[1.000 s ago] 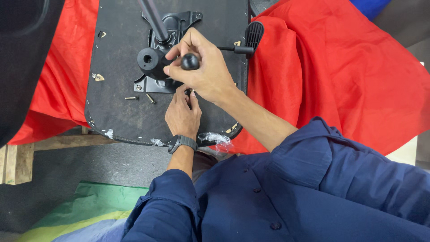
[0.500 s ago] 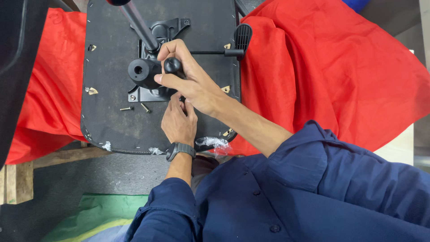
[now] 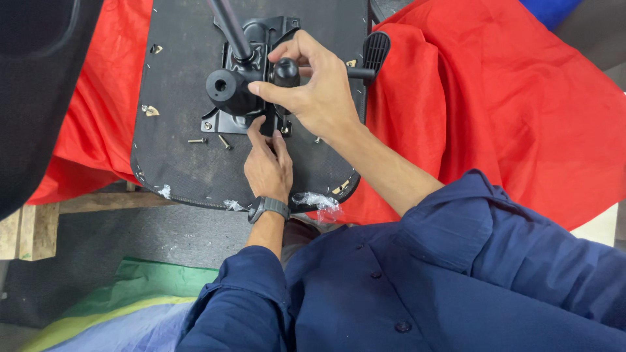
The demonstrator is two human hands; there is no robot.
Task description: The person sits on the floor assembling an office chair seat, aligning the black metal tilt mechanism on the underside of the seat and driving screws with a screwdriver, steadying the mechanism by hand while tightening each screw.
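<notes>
Right hand [image 3: 313,91] is grasping the round black knob [image 3: 285,70] at 12 o'clock of the left hand [image 3: 267,166], whose fingertips are pressing, unclenched, on the mechanism plate [image 3: 228,120].

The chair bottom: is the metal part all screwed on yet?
Not yet. The black plate already sits on the chair bottom. The left hand works at its near edge, while the right hand grips a round knob. Two loose screws lie beside the plate, so some fastening seems left.
</notes>
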